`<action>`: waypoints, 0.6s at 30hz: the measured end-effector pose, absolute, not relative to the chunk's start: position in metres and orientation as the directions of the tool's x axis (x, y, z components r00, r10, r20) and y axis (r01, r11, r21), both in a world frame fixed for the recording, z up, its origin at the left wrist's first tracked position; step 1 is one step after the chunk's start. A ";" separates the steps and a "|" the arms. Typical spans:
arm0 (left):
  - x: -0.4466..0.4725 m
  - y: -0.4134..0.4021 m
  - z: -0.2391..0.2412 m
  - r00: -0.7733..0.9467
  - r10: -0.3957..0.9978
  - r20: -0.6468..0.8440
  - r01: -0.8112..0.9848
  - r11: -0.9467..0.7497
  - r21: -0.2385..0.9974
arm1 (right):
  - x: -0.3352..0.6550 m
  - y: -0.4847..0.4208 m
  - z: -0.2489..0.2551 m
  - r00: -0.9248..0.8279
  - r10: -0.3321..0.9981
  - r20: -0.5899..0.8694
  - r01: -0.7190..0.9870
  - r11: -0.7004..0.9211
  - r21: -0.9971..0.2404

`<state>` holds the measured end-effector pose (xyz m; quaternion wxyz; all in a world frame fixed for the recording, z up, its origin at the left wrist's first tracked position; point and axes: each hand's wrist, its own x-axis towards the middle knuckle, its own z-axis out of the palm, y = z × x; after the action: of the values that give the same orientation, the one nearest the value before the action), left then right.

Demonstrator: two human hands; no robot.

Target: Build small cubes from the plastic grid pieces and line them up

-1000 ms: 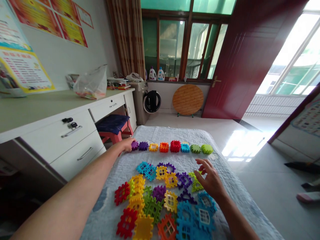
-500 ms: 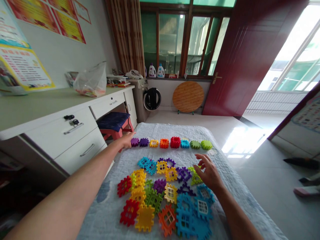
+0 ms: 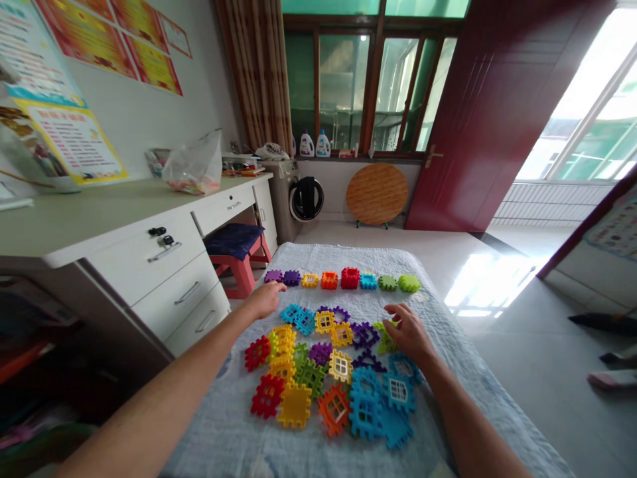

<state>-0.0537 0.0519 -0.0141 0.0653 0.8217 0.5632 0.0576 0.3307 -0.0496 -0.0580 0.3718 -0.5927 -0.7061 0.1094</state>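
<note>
A pile of flat, toothed plastic tiles [image 3: 328,372] in red, yellow, blue, purple, green and orange lies on a pale blue quilt [image 3: 223,425]. Beyond it runs a row of small coloured blocks [image 3: 343,279], purple at the left end, green at the right. My left hand [image 3: 265,300] hovers between that row and the pile, fingers stretched out, holding nothing. Over the pile's right edge, my right hand [image 3: 407,332] rests on a light green tile [image 3: 385,338] with fingers loosely spread.
A white desk with drawers [image 3: 149,259] stands at the left, a plastic bag [image 3: 195,171] on top. A red stool with a blue cushion [image 3: 236,249] sits under it. A washing machine [image 3: 298,199] and a round wooden board [image 3: 377,194] stand against the far wall.
My left hand has drawn back from the purple end of the row toward the pile. My right hand has lowered onto the light green tile.
</note>
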 end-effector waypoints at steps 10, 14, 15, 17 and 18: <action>-0.035 0.096 0.007 0.330 0.942 0.058 0.943 -0.333 0.031 | 0.332 -0.049 -0.061 -0.001 0.917 0.398 0.754 0.262 -0.602; -0.024 0.124 0.004 0.352 0.935 -0.042 0.936 -0.352 -0.009 | 0.332 -0.049 -0.062 0.006 0.921 0.389 0.746 0.255 -0.615; -0.022 0.130 0.002 0.351 0.934 -0.070 0.936 -0.353 -0.016 | 0.332 -0.049 -0.062 0.007 0.922 0.387 0.740 0.256 -0.622; -0.019 0.139 -0.001 0.345 0.931 -0.123 0.936 -0.351 -0.031 | 0.332 -0.049 -0.061 0.010 0.923 0.386 0.729 0.257 -0.634; -0.018 0.142 -0.003 0.340 0.929 -0.148 0.936 -0.349 -0.039 | 0.332 -0.049 -0.061 0.011 0.922 0.386 0.727 0.258 -0.637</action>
<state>-0.0175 0.1424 -0.0031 0.0266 0.8181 0.5700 -0.0720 0.3322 -0.0493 -0.0607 0.3877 -0.5961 -0.6917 0.1260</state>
